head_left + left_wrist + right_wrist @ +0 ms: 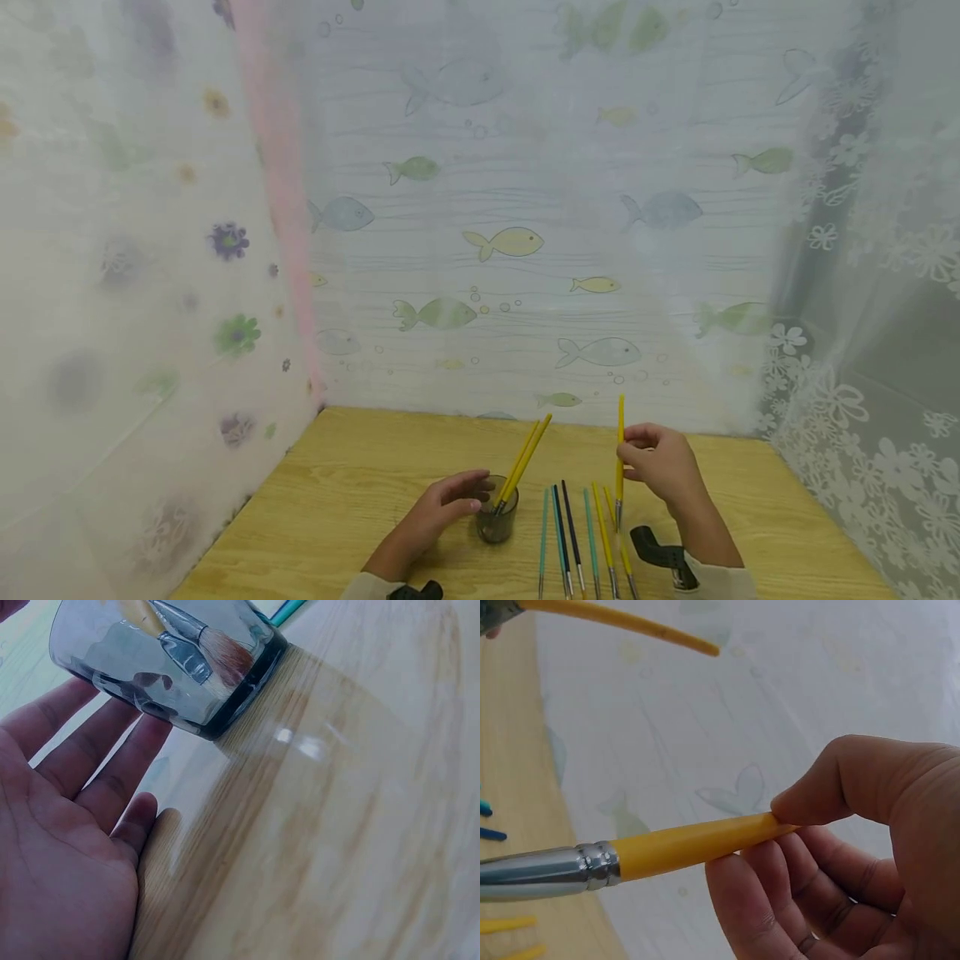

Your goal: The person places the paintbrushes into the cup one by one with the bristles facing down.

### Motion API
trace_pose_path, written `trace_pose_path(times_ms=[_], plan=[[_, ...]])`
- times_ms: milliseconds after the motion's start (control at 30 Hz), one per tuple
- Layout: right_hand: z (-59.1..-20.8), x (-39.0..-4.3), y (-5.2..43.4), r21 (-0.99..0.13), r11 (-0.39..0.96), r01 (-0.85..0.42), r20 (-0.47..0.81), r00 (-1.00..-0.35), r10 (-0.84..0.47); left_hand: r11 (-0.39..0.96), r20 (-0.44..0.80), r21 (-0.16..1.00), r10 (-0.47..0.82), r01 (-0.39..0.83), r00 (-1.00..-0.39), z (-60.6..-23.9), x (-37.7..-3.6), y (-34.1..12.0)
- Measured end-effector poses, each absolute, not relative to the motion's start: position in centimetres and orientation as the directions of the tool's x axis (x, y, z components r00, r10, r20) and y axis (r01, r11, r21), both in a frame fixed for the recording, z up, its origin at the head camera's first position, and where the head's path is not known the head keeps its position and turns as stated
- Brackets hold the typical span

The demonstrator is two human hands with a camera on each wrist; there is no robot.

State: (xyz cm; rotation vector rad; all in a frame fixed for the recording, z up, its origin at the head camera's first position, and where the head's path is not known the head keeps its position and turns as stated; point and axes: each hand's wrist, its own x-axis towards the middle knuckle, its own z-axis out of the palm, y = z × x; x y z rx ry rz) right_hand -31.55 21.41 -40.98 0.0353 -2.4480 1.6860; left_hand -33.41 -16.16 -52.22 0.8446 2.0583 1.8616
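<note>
Pinching a long yellow-handled paintbrush with a silver metal ferrule (619, 454) between thumb and curled fingers, the right hand (660, 462) holds it upright at lower right of centre in the head view, ferrule end down above the row of loose teal, dark and yellow brushes (581, 542) lying on the pale wooden table (337, 492). Right wrist view: grip sits on the painted handle just behind the ferrule (547, 866). Judgement: brush is light, stiff and smooth, so it could twist or slip in a loose pinch; holding near the ferrule gives best control of the tip. The left hand (442, 508) lies flat, fingers straight, fingertips beside the small dark glass cup (496, 519) at bottom centre; contact not certain. Cup already holds two yellow brushes (525, 458) leaning right; glass looks breakable and easily tipped.
</note>
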Motion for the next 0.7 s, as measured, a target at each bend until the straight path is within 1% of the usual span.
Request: trace_pose_path(times_ms=[300, 433, 700], plan=[[-39.9, -31.1, 20.6, -0.942, 0.294, -0.164, 0.21, -0.969, 0.133, 0.006, 0.221, 0.962, 0.576, 0.274, -0.787, -52.1, -33.2, -16.1], [-39.5, -30.8, 20.2, -0.947, 0.261, -0.187, 0.228, -0.964, 0.137, -0.008, 0.233, 0.96, 0.584, 0.282, -0.778, -52.2, -33.3, -16.1], [-39.3, -30.9, 19.3, -0.955, 0.201, -0.22, 0.254, -0.953, 0.163, 0.004, 0.206, 0.967, 0.58, 0.255, -0.788, -52.1, -33.4, -16.0]])
